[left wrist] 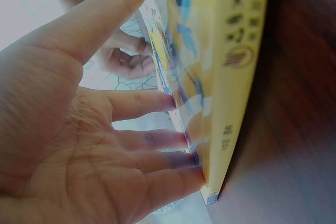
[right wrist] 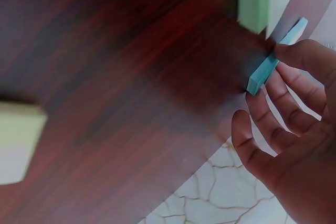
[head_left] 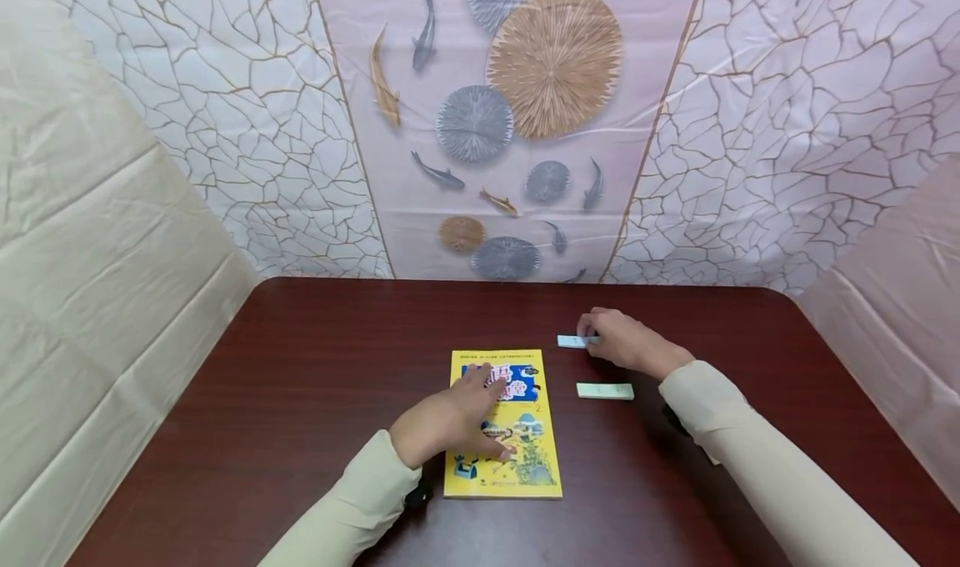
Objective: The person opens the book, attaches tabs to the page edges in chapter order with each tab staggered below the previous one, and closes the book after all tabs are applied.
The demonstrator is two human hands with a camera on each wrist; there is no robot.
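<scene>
A yellow book (head_left: 536, 413) with a picture cover lies flat on the table. My left hand (head_left: 453, 417) rests on its cover, fingers spread and fingertips touching; the left wrist view shows the book's spine (left wrist: 231, 103) close up. Farther back on the right, my right hand (head_left: 622, 339) pinches the right end of a narrow light-blue pad of paper slips (head_left: 569, 342). In the right wrist view the thumb lies on one side of the blue pad (right wrist: 264, 73), fingertips on the other. Nearer me lies a similar green pad (head_left: 604, 392), apart from both hands.
The dark red wooden table (head_left: 337, 367) meets patterned cloth (head_left: 300, 133) at the back and plain cloth walls at both sides. A pale yellow block (right wrist: 20, 142) shows at the left of the right wrist view; in the head view my right sleeve (head_left: 720, 417) mostly covers that spot.
</scene>
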